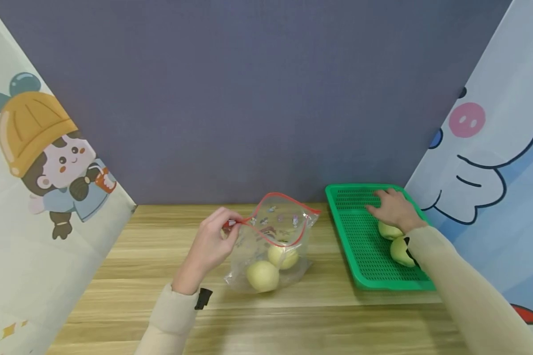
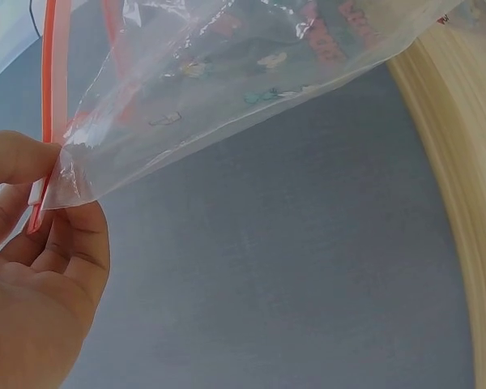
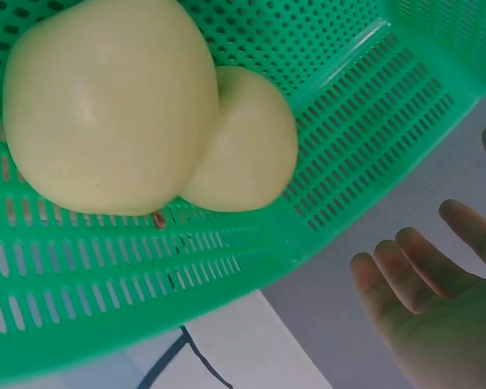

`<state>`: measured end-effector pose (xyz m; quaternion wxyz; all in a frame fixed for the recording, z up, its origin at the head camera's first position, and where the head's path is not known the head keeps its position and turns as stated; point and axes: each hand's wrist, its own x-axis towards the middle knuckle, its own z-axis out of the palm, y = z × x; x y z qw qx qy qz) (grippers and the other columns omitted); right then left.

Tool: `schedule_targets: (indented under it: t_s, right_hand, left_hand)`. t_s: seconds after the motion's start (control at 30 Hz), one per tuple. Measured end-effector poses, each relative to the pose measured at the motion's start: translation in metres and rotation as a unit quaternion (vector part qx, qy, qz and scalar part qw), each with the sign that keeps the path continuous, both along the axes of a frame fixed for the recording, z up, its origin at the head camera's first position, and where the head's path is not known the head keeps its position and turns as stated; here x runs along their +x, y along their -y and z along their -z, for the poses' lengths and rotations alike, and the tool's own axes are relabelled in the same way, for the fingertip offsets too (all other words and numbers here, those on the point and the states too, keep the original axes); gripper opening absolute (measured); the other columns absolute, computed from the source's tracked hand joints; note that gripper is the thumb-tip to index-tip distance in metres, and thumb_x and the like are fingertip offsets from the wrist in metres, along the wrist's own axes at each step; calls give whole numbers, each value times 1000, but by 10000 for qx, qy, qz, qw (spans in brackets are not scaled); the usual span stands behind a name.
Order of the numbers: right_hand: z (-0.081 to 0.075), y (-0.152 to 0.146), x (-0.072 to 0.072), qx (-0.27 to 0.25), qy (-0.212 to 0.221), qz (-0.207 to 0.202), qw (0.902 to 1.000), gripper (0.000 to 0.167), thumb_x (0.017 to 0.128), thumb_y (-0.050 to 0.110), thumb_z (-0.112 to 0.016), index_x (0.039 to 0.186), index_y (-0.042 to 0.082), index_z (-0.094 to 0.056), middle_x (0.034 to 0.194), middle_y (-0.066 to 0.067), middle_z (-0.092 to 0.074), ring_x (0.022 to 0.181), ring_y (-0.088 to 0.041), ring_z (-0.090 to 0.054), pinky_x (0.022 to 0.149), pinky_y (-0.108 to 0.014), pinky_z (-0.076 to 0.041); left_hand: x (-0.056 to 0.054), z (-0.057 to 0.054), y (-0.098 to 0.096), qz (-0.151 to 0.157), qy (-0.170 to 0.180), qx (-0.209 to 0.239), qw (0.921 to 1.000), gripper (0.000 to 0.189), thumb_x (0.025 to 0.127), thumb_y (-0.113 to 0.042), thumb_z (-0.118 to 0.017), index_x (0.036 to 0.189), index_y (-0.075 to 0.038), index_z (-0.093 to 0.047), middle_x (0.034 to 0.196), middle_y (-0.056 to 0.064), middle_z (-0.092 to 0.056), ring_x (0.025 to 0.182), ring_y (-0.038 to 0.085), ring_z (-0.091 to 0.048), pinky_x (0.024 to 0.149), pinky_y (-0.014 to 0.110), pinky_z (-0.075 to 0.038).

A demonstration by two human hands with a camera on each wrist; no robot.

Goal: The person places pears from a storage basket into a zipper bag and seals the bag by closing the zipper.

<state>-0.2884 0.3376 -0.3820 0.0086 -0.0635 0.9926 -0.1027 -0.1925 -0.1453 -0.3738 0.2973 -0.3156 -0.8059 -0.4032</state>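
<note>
My left hand [image 1: 212,241] pinches the red-edged corner of a clear zip bag [image 1: 242,254], whose mouth gapes. Inside the bag lie two pale yellow-green apples, one nearer [image 1: 263,276] and one behind it [image 1: 283,256]. In the left wrist view, thumb and fingers grip the red zip strip [image 2: 53,89]. Over the green basket [image 1: 353,246] hovers my right hand [image 1: 393,209], fingers spread and holding nothing. Beneath it and the sleeve sit two more apples, a farther one [image 1: 388,230] and a nearer one [image 1: 401,252]; the right wrist view shows them touching or nearly so.
A wood-grain table [image 1: 160,256] carries the bag and basket. Behind it rises a dark grey-blue panel [image 1: 266,98]. Cartoon-printed panels stand at the left [image 1: 9,236] and right [image 1: 506,236], the right one close beside the basket.
</note>
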Motion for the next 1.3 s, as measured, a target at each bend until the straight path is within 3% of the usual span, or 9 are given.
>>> schedule_targets:
  t_s: [0.23, 0.77, 1.0, 1.3]
  right_hand:
    - [13, -10, -7, -36, 134, 56, 9999, 72, 102, 40, -52, 147, -14, -37, 146, -46, -29, 131, -66, -27, 101, -76, -31]
    - [27, -33, -2, -183, 820, 439, 9955, 82, 100, 46, -54, 147, -17, -31, 147, -50, -20, 131, -69, -19, 102, -78, -28]
    - [28, -37, 0, -319, 1350, 369, 9896, 83, 100, 42, -54, 147, -20, -26, 147, -48, -25, 133, -68, -18, 104, -76, -27]
    - [33, -38, -2, -173, 1383, 201, 9900, 77, 96, 37, -60, 142, -19, -36, 141, -50, -29, 128, -68, -28, 100, -75, -34]
  left_hand:
    - [2, -1, 2, -50, 103, 2, 9999, 20, 83, 12, -71, 96, -3, -71, 92, 4, -67, 75, 12, -60, 64, 27, -54]
    - [-1, 5, -2, -3, 219, -79, 9997, 21, 84, 12, -70, 99, -3, -71, 95, 3, -68, 79, 12, -61, 68, 25, -55]
    - [-1, 3, -2, -20, 173, -138, 9998, 19, 83, 11, -72, 97, -3, -70, 94, 4, -68, 78, 12, -60, 66, 29, -55]
    - [-2, 3, -1, 3, 155, -131, 9998, 19, 84, 11, -72, 96, -2, -70, 93, 5, -68, 77, 13, -59, 64, 38, -56]
